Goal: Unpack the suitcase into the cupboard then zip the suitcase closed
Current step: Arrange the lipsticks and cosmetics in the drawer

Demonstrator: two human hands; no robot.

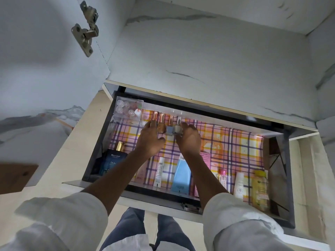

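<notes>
Right hand (188, 140): its fingers (183, 126) are curling round a grey nail polish bottle (178, 130), pinching it at the far side of the open drawer (94, 156). Left hand (151, 140): fingers are lying fairly straight and close together, tips touching the leftmost bottle in the row, which is mostly hidden beneath them.

Four nail polish bottles are standing in that row: the hidden one, a tan one (160, 126), a pale blue one (169, 130) and the grey one, each with a metallic cap.

A clear box (127, 113) at the far left corner is holding small round-capped bottles; the count cannot be told reliably through the plastic.

Along the near edge, one dark blue bottle (113, 161) is reading "BELLA VITA LUXURY" and "SKAI". One white tube (159, 172) is showing a barcode. One light blue carton (181, 175), one pink-capped bottle (222, 176), one white bottle (239, 185) and one yellow bottle (260, 185) are standing beside it; their print is unreadable.

A checked liner (235, 142) is covering the drawer floor.
</notes>
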